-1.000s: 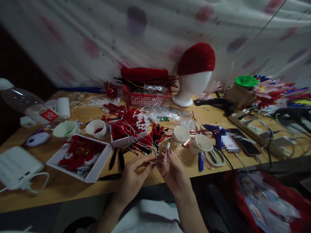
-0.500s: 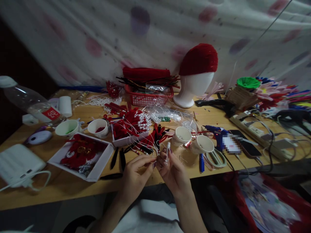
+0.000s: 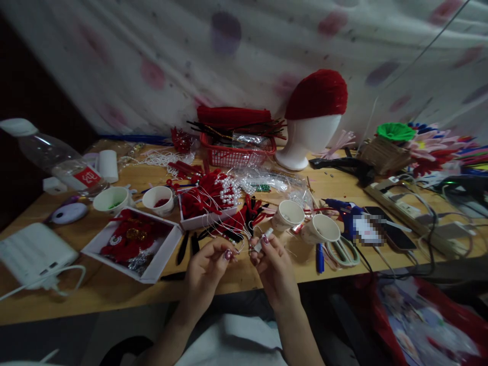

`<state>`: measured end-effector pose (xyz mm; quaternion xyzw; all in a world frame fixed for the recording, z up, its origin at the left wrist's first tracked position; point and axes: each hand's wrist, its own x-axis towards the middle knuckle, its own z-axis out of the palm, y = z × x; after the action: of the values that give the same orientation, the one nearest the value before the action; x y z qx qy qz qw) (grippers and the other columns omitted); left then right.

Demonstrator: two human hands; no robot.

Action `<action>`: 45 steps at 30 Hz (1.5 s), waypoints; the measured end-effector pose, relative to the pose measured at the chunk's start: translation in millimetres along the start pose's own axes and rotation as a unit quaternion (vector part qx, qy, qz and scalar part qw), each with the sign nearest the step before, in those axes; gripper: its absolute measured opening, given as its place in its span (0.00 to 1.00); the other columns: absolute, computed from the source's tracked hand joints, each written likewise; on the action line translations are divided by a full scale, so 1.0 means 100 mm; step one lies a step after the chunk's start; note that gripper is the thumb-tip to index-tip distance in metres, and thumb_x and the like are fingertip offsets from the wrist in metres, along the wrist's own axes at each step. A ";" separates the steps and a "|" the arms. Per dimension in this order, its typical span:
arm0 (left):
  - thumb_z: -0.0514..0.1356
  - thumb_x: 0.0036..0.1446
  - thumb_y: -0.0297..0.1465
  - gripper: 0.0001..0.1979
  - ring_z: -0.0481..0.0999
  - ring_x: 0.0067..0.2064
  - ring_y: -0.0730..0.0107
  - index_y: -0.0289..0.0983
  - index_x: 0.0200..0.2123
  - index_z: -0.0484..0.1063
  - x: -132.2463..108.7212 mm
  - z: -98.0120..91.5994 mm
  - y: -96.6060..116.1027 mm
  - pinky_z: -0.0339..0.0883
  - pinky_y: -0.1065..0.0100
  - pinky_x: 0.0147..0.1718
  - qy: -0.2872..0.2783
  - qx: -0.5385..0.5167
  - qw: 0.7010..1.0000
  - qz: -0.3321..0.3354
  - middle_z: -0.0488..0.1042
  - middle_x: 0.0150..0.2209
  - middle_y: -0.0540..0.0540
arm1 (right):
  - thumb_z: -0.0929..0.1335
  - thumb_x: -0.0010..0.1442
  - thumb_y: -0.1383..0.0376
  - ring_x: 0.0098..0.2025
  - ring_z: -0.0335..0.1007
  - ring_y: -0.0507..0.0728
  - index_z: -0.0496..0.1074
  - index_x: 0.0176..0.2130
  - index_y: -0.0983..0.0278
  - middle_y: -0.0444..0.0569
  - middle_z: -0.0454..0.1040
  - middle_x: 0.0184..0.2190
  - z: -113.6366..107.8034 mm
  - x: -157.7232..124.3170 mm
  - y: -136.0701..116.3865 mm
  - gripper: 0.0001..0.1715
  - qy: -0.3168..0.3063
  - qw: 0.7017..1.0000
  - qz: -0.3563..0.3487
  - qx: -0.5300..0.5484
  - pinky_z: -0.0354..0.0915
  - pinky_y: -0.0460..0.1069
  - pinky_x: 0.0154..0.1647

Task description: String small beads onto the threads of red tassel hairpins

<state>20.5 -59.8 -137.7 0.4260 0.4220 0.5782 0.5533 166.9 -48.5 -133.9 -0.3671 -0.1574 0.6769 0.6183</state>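
My left hand (image 3: 206,272) is closed in a pinch, thumb against forefinger, on what looks like the end of a thin white cord (image 3: 239,249). My right hand (image 3: 275,269) grips a small white tube (image 3: 264,240) between thumb and fingers; its exact kind is not clear. The cord seems to run across the gap between the two hands. Just beyond them lies a pile of red and black fuzzy pieces (image 3: 247,216) with white strings and beads. Two paper cups, the nearer one (image 3: 321,229) and another (image 3: 288,214), stand to the right of my right hand.
A white box (image 3: 152,272) with red ornaments sits left, near cups (image 3: 158,201) of beads and a tilted bottle (image 3: 57,157). Scissors (image 3: 345,252), a blue marker (image 3: 319,258) and a blue glue gun (image 3: 343,211) lie right. A foam head (image 3: 301,137) and red basket (image 3: 232,155) stand behind.
My hands have moved slightly apart, and the white tube has tipped from upright to slanting. The whole view has shifted a little.
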 end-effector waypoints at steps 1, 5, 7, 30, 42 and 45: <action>0.62 0.58 0.34 0.08 0.75 0.33 0.72 0.36 0.30 0.75 -0.01 0.00 0.01 0.70 0.73 0.35 0.003 -0.011 1.000 -0.004 0.76 0.33 0.47 | 0.82 0.43 0.62 0.25 0.71 0.47 0.73 0.32 0.64 0.45 0.79 0.30 0.01 -0.01 0.01 0.20 0.003 1.000 0.001 -0.005 0.66 0.39 0.25; 0.63 0.58 0.36 0.08 0.73 0.29 0.74 0.37 0.31 0.72 -0.10 0.02 0.06 0.68 0.70 0.34 -0.012 -0.077 0.994 -0.072 0.78 0.35 0.46 | 0.82 0.44 0.62 0.24 0.71 0.45 0.72 0.31 0.64 0.46 0.81 0.33 0.01 -0.01 0.01 0.20 0.020 1.000 0.000 -0.017 0.66 0.38 0.24; 0.62 0.59 0.38 0.10 0.72 0.27 0.72 0.37 0.32 0.70 -0.13 0.01 0.07 0.67 0.69 0.32 -0.035 -0.106 0.989 -0.096 0.77 0.30 0.47 | 0.82 0.42 0.61 0.21 0.68 0.44 0.72 0.30 0.64 0.46 0.81 0.33 0.00 0.00 0.00 0.21 0.029 0.999 -0.007 -0.013 0.64 0.38 0.22; 0.63 0.58 0.35 0.07 0.68 0.26 0.74 0.39 0.31 0.70 -0.15 -0.21 0.27 0.68 0.71 0.32 0.107 -0.142 0.984 -0.024 0.67 0.22 0.54 | 0.80 0.45 0.61 0.23 0.57 0.46 0.73 0.31 0.63 0.42 0.72 0.30 -0.01 0.00 0.05 0.17 0.015 0.999 -0.036 -0.020 0.59 0.42 0.23; 0.67 0.55 0.36 0.09 0.70 0.26 0.73 0.38 0.31 0.74 -0.11 -0.39 0.38 0.72 0.71 0.30 0.094 -0.128 0.987 0.031 0.69 0.21 0.53 | 0.78 0.50 0.55 0.18 0.43 0.46 0.73 0.34 0.62 0.34 0.53 0.16 -0.05 -0.05 0.02 0.18 -0.078 0.995 -0.020 -0.061 0.48 0.43 0.20; 0.72 0.48 0.35 0.12 0.71 0.26 0.75 0.37 0.31 0.74 -0.10 -0.42 0.45 0.73 0.73 0.31 0.145 -0.145 0.978 0.040 0.69 0.21 0.54 | 0.76 0.54 0.53 0.19 0.49 0.47 0.78 0.36 0.62 0.37 0.59 0.17 -0.16 -0.02 -0.04 0.16 -0.080 0.979 -0.073 -0.175 0.50 0.44 0.21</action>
<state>-32.1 -72.0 -106.8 0.2694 0.3919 0.7107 0.5184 180.4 -53.8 -141.3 -0.4022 -0.3487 0.6190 0.5775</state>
